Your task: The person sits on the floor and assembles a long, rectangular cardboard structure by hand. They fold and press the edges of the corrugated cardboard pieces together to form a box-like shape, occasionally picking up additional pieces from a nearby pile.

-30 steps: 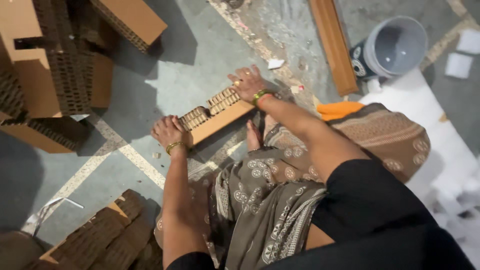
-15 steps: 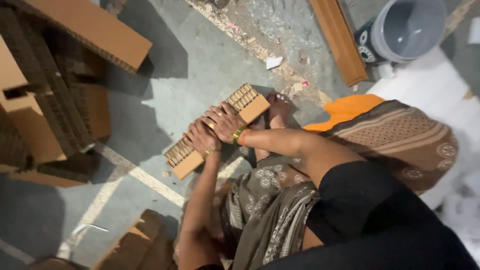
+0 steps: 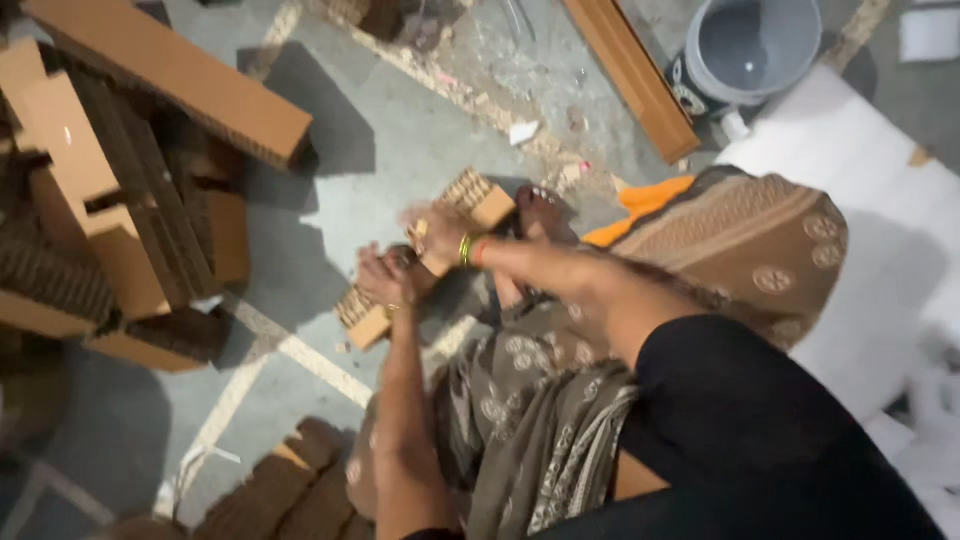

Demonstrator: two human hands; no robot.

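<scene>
A grey concrete floor (image 3: 400, 130) is showing pale painted lines and scattered debris. Stacked brown honeycomb cardboard blocks (image 3: 130, 180) are lying at the left, casting hard shadows under strong overhead light. A long brown wooden plank (image 3: 630, 75) is resting just beside a grey plastic bucket (image 3: 755, 45). A white sheet (image 3: 880, 230) is covering the floor at the right. More brown cardboard pieces (image 3: 285, 490) are lying at the bottom edge.

black sleeve; olive patterned dress; gold bangles on right hand (image 3: 432, 232)
</scene>
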